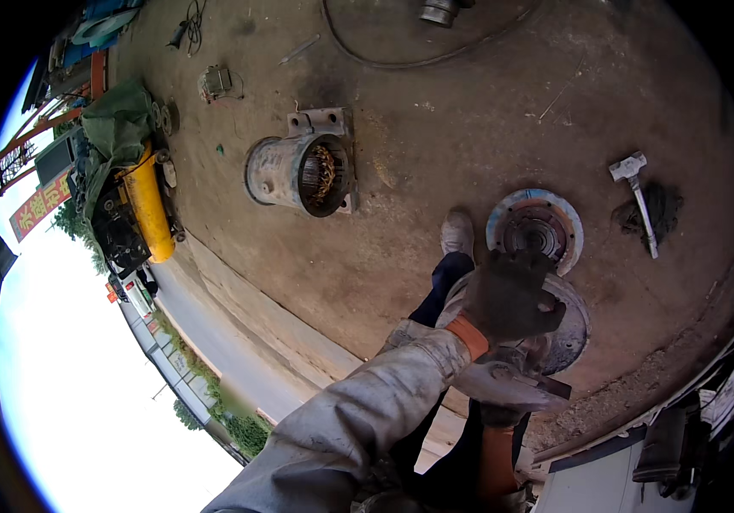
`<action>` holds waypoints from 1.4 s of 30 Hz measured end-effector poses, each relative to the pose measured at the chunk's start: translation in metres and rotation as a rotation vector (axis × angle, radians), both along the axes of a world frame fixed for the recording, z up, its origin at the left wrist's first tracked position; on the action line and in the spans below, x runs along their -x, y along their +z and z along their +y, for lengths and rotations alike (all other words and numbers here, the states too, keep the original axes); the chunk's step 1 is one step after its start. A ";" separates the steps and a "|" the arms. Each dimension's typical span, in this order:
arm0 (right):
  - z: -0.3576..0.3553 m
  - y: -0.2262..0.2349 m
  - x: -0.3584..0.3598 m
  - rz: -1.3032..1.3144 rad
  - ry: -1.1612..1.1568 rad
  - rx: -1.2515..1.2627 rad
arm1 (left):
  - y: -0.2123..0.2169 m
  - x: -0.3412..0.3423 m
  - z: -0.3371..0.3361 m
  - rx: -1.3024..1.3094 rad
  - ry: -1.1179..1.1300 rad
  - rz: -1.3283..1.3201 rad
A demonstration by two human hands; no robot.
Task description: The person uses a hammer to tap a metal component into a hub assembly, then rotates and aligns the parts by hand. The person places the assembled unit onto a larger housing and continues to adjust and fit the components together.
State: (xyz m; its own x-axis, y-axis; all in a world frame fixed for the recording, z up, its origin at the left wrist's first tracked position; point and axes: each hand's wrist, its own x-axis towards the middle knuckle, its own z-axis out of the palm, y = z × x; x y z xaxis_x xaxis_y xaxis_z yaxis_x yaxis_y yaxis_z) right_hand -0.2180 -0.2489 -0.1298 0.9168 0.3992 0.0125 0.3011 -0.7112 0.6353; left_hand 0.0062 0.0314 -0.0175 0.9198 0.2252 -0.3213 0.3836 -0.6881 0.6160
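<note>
My left hand, in a dark glove with an orange cuff, is closed in a curl above a grey flanged metal disc. What its fingers grip, if anything, is hidden. Close to my body, a rounded, dusty metal piece overlaps that disc; whether the two are joined I cannot tell. My right hand, also gloved, is mostly covered by this piece, at its near edge, and its fingers do not show. Just beyond my left hand, a round end cover with a blue-edged rim and stepped centre bore lies on the ground.
A sledgehammer lies to the right on a dark patch. Farther off is a motor housing with copper-coloured windings inside. Beyond it are a small motor and a curved cable. A yellow machine under green cover stands left. My shoe is beside the end cover.
</note>
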 end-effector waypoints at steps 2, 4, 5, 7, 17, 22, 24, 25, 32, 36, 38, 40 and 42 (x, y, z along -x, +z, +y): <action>0.005 -0.004 0.000 -0.158 0.112 0.526 | 0.002 -0.002 0.004 -0.009 0.029 0.017; 0.002 -0.003 0.003 -0.296 0.218 1.057 | 0.003 -0.003 0.009 -0.018 0.054 0.040; -0.008 0.001 0.004 -0.360 0.277 1.331 | 0.001 -0.002 0.007 0.002 0.058 0.055; -0.028 0.006 0.011 -0.553 1.066 2.175 | -0.003 -0.005 0.003 0.025 0.050 0.081; -0.038 -0.007 0.039 -0.576 1.282 2.256 | 0.010 -0.017 0.010 0.045 -0.008 0.285; -0.041 -0.006 0.064 -0.530 1.409 2.246 | 0.006 -0.012 0.023 0.206 -0.117 0.360; -0.040 -0.004 0.069 -0.509 1.452 2.252 | 0.010 -0.030 0.030 0.336 -0.141 0.483; -0.040 -0.002 0.065 -0.499 1.464 2.286 | 0.009 -0.031 0.032 0.391 -0.122 0.537; -0.019 0.009 0.019 -0.579 1.686 2.700 | -0.003 -0.018 0.048 0.638 0.029 0.718; -0.017 0.025 0.002 -0.870 1.900 2.873 | -0.004 -0.003 0.042 0.580 0.114 0.740; -0.019 0.032 -0.010 -1.370 1.838 3.645 | -0.005 0.001 0.035 0.551 0.131 0.713; -0.024 0.020 -0.001 -1.180 1.840 3.597 | 0.001 0.004 0.031 0.497 0.136 0.732; -0.026 0.020 -0.004 -1.175 1.953 3.299 | 0.007 0.016 0.024 0.442 0.152 0.686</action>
State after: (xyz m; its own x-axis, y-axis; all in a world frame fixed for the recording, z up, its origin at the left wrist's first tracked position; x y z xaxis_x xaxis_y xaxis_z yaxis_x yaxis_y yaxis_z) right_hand -0.2142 -0.2750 -0.1094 0.7305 -0.1894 -0.6561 -0.6828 -0.1817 -0.7077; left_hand -0.0098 0.0555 -0.0106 0.4573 0.0529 -0.8877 0.8418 -0.3478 0.4129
